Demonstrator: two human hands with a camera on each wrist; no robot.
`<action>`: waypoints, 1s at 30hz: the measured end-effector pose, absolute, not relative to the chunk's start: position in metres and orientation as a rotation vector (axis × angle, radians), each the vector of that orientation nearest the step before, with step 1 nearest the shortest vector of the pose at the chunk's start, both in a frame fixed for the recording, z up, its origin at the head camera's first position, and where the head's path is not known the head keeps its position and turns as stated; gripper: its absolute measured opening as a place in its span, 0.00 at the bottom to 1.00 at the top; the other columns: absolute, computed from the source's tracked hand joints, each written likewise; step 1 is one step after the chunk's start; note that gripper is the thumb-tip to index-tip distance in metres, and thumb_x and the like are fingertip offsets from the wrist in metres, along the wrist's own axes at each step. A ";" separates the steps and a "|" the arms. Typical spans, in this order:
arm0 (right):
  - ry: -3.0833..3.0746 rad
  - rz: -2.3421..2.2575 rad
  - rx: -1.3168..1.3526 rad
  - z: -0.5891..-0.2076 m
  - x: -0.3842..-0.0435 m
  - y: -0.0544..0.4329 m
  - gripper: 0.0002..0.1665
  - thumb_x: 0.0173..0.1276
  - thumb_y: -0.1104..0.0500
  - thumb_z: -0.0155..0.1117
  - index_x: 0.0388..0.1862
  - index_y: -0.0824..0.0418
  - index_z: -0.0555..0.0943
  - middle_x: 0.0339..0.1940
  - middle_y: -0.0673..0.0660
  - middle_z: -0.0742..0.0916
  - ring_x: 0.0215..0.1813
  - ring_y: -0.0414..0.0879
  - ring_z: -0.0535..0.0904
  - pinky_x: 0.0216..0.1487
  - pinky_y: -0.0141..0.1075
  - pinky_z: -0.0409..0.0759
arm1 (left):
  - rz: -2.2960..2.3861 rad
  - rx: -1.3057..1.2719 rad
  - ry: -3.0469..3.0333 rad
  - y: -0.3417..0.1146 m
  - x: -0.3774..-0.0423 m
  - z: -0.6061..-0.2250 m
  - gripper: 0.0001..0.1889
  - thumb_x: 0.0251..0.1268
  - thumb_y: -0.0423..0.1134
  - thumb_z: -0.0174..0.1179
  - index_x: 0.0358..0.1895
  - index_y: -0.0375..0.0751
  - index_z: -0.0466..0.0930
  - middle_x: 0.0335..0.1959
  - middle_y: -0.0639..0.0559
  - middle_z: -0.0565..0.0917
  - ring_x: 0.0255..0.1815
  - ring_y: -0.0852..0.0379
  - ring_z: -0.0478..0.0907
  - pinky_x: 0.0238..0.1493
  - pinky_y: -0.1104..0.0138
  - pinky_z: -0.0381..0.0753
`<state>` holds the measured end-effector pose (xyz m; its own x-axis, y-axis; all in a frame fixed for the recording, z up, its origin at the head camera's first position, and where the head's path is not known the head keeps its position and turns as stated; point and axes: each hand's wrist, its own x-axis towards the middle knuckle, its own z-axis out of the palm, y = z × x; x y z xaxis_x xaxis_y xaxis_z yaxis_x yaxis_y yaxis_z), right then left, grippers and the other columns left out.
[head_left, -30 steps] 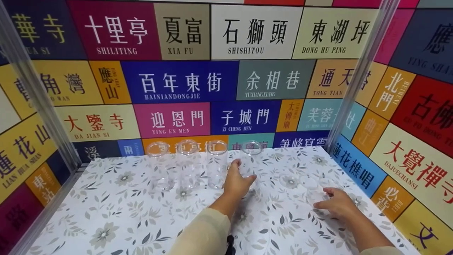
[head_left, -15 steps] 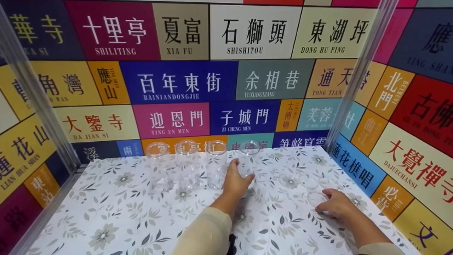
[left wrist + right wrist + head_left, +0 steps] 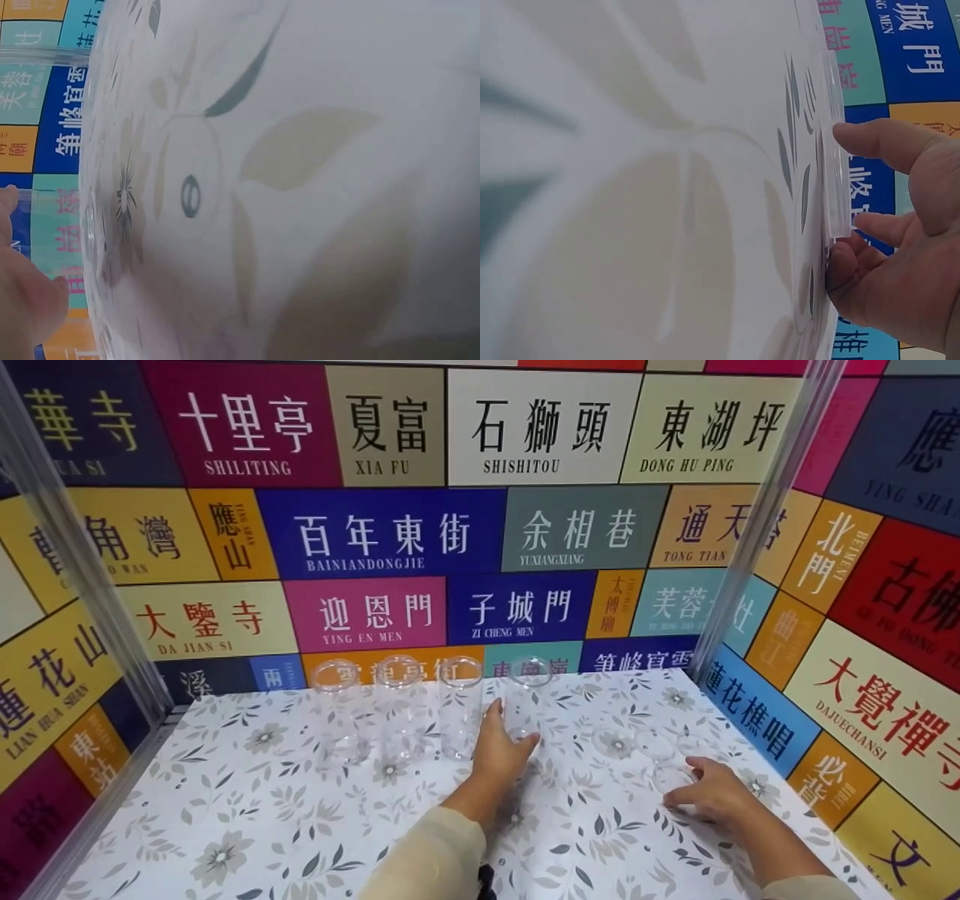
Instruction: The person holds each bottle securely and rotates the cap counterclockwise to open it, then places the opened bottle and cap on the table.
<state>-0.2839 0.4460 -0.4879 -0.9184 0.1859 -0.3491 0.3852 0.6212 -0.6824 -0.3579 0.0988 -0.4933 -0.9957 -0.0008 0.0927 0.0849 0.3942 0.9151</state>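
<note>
Several clear plastic jars stand upright in a row at the back of the table, among them a left one (image 3: 337, 716) and a third one (image 3: 459, 720). My left hand (image 3: 501, 751) holds the rightmost jar (image 3: 531, 684) low down, thumb on its right and fingers on its left. In the left wrist view only part of that hand (image 3: 28, 289) shows at the edge. On the right, my right hand (image 3: 709, 793) grips a clear round lid (image 3: 670, 775) by its edge, low at the tabletop. The right wrist view shows thumb and fingers around the lid's rim (image 3: 838, 180).
More clear round lids, one on the left (image 3: 611, 742), one in the middle (image 3: 654, 745) and one behind the right hand (image 3: 694, 745), lie flat on the floral tablecloth (image 3: 300, 817). A wall of coloured name panels (image 3: 390, 532) closes off the back and sides, with clear corner posts (image 3: 757, 510).
The right thumb and fingers have shifted slightly at the lid, which now lies flatter. The rightmost jar has moved a touch to the left in the left hand.
</note>
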 end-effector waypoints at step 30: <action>2.911 -1.187 0.186 -0.451 -0.268 0.340 0.51 0.75 0.37 0.68 0.86 0.59 0.61 0.82 0.68 0.70 0.78 0.68 0.68 0.72 0.62 0.75 | -1.723 -0.293 -2.502 0.039 -0.289 -0.478 0.45 0.67 0.51 0.75 0.83 0.47 0.62 0.80 0.46 0.72 0.82 0.43 0.70 0.81 0.46 0.71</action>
